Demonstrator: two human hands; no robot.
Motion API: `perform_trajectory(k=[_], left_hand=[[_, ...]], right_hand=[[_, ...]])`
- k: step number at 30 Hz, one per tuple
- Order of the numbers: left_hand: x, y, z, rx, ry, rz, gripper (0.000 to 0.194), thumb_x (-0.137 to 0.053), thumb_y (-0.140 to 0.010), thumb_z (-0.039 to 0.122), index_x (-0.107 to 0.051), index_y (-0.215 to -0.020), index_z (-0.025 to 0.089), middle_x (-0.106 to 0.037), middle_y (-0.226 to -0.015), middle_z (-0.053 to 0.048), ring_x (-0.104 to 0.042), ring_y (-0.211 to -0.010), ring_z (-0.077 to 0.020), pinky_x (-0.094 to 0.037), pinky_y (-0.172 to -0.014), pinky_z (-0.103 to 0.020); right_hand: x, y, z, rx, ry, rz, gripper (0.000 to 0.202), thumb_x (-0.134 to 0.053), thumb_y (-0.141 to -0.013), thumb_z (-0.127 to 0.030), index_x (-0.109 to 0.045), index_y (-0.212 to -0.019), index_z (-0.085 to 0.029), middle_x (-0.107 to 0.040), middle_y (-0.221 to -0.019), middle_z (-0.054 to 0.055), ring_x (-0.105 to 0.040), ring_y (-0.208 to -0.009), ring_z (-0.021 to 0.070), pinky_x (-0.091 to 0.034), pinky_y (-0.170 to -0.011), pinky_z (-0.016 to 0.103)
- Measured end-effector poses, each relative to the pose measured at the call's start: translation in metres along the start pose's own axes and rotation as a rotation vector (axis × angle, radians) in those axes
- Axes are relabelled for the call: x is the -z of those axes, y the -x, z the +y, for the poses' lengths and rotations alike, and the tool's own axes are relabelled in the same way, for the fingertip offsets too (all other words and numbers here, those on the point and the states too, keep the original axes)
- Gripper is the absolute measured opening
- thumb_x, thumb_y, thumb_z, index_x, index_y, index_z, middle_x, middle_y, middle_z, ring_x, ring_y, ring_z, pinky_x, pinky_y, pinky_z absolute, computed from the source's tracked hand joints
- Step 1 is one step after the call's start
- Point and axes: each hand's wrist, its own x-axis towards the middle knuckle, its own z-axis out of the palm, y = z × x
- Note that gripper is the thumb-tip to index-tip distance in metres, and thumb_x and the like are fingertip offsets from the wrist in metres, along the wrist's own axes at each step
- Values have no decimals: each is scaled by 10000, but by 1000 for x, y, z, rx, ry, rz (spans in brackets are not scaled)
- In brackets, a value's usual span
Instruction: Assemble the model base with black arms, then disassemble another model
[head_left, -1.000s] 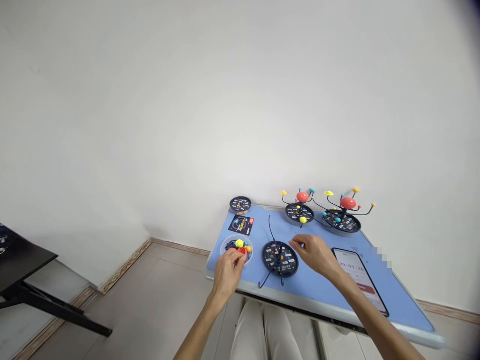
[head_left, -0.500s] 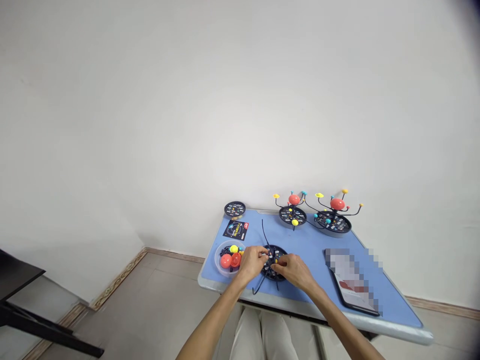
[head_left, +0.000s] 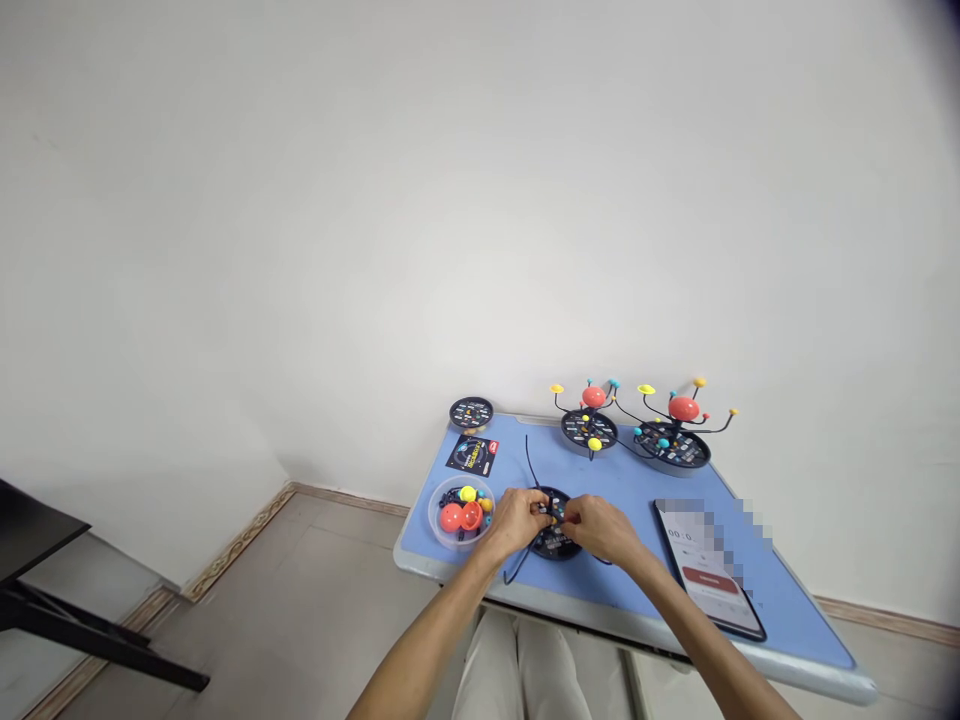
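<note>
A round black base (head_left: 555,549) with printed labels lies near the table's front edge, between my hands. My left hand (head_left: 519,518) pinches the dark post (head_left: 551,506) standing over its middle. From the right, my right hand (head_left: 604,524) closes its fingertips on a thin black rod beside that post; the rod's bent end (head_left: 604,561) shows beneath the hand. Another thin black rod (head_left: 531,464) sticks up beyond my left hand, and a curved one (head_left: 517,570) reaches toward the table edge. My fingers hide where the rods meet the post.
Left of my hands is a clear bowl (head_left: 433,528) of red, yellow and black parts. Behind it are a printed card (head_left: 472,456) and another black base (head_left: 471,412). Two planet models (head_left: 593,398) (head_left: 683,410) stand at the back right. A phone (head_left: 711,580) lies at right.
My right hand has shifted slightly right and up, with a rod end now showing under it. My left hand has moved a little right toward the post. The view has shifted slightly.
</note>
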Motion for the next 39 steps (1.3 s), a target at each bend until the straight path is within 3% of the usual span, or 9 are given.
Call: perform_trajectory(k=[6,9,11,13,16,20,24,28,39], left_hand=[[-1,0,-1,3,-6,3,185,-675,-726,202,-771,-884,193,-618,-602,47,-515,-575,-108,-299,-542,-215],[0,1,2,7,-15,10,185,-667,-733,203,-772,-884,187,-650,-628,31,-525,-586,-117,-311,-552,-221],[1,3,4,7,-16,17,183,-659,-737,200,-773,-879,184,-678,-661,15,-544,-604,-126,-326,-563,-224],[2,4,6,10,-12,19,192,-657,-741,204,-772,-893,187,-694,-683,9,-565,-621,-134,-338,-566,-223],[3,5,6,25,-6,13,236,-671,-739,221,-765,-953,191,-694,-680,14,-582,-619,-136,-357,-564,-219],[1,3,6,31,-17,20,250,-674,-737,210,-762,-970,187,-699,-692,11,-587,-628,-135,-372,-584,-223],[1,2,6,27,-34,29,222,-666,-728,185,-767,-926,182,-694,-676,10,-578,-617,-130,-349,-565,-220],[2,2,7,33,-43,28,245,-659,-728,186,-767,-947,189,-702,-681,9,-578,-610,-131,-346,-555,-222],[2,2,8,28,-58,28,213,-675,-734,196,-774,-922,201,-729,-722,-3,-606,-646,-143,-339,-559,-227]], right_hand=[[13,-3,4,86,228,56,177,-583,-797,-158,-739,-821,-237,-731,-805,53,-653,-777,200,-296,-603,264],[13,5,5,182,323,270,141,-612,-809,-142,-722,-873,-203,-719,-879,85,-640,-843,225,-341,-661,281],[2,16,6,251,286,497,122,-586,-862,-190,-706,-884,-187,-699,-912,96,-622,-848,218,-363,-682,284],[-17,29,7,298,144,644,217,-507,-936,-274,-686,-844,-195,-671,-829,66,-599,-731,172,-369,-635,264],[-50,47,6,352,-61,661,346,-401,-992,-319,-662,-788,-218,-629,-712,8,-515,-531,109,-336,-522,238],[-62,45,5,317,134,803,256,-435,-965,-191,-678,-883,-198,-675,-899,67,-573,-765,177,-370,-656,279],[-46,24,4,259,388,688,179,-547,-889,-112,-686,-821,-201,-677,-853,80,-537,-810,227,-313,-716,345],[-42,11,3,260,433,570,219,-557,-870,-79,-686,-751,-211,-676,-765,63,-535,-792,228,-256,-692,352],[-36,14,1,237,350,633,236,-554,-890,-116,-700,-728,-206,-693,-764,52,-522,-797,211,-251,-709,344]])
